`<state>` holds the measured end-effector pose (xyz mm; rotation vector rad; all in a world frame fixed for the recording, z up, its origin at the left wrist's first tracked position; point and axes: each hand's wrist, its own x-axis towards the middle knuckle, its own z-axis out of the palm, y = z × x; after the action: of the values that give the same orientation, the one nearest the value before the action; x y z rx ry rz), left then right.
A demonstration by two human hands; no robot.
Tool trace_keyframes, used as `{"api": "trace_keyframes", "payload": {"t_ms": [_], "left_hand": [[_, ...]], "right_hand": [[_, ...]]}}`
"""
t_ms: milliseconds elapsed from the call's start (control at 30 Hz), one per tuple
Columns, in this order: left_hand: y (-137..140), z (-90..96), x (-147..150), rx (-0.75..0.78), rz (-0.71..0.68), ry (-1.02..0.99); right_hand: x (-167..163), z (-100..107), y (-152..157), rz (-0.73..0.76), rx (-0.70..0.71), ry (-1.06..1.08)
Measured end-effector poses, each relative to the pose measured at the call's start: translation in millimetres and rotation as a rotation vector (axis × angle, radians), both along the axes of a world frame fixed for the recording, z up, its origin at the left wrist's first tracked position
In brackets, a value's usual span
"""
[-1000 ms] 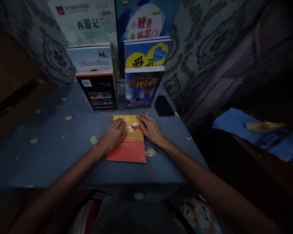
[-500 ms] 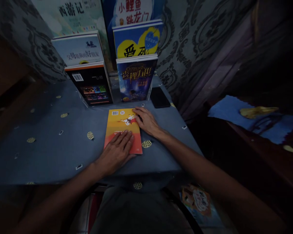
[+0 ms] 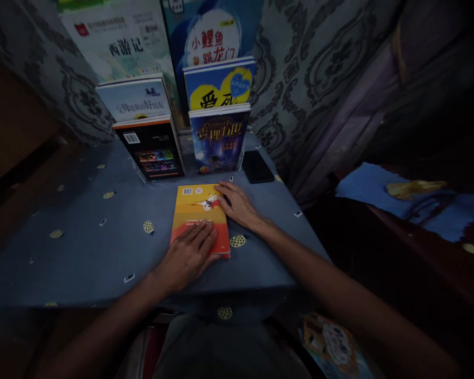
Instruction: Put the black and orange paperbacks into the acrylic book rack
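Note:
A closed book [image 3: 197, 210] with a yellow-to-orange cover lies on the patterned tablecloth, its barcode at the upper left. My left hand [image 3: 191, 250] rests flat across the lower part of the cover, fingers stretched out and the thumb near the bottom edge. At the upper right corner, my right hand [image 3: 237, 202] has its fingers bent over the book's edge, with the thumb beside the picture of a figure. Along the bottom right, the cover and the layer under it stand slightly apart.
Behind the book, a clear stand holds a black-covered book [image 3: 154, 152], a dark blue book [image 3: 219, 139] and several others. A black phone [image 3: 258, 167] lies right of it. More books [image 3: 335, 342] sit below the table's front edge. Blue cloth [image 3: 363, 184] lies at right.
The whole scene sits a little lower in the picture, showing more of the rear books. Both hands keep their places on the book; its lower right edge now shows a slight gap between layers.

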<state>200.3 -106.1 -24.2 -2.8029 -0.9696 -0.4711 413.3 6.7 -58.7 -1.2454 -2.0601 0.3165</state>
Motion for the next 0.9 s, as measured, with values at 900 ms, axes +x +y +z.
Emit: {"api": "trace_keyframes", "payload": {"t_ms": [900], "left_hand": [[-2,-9.4,0,0.083,0.036,-0.039]], "right_hand": [[-1,8,-38,0.087,0.015,-0.12]]}}
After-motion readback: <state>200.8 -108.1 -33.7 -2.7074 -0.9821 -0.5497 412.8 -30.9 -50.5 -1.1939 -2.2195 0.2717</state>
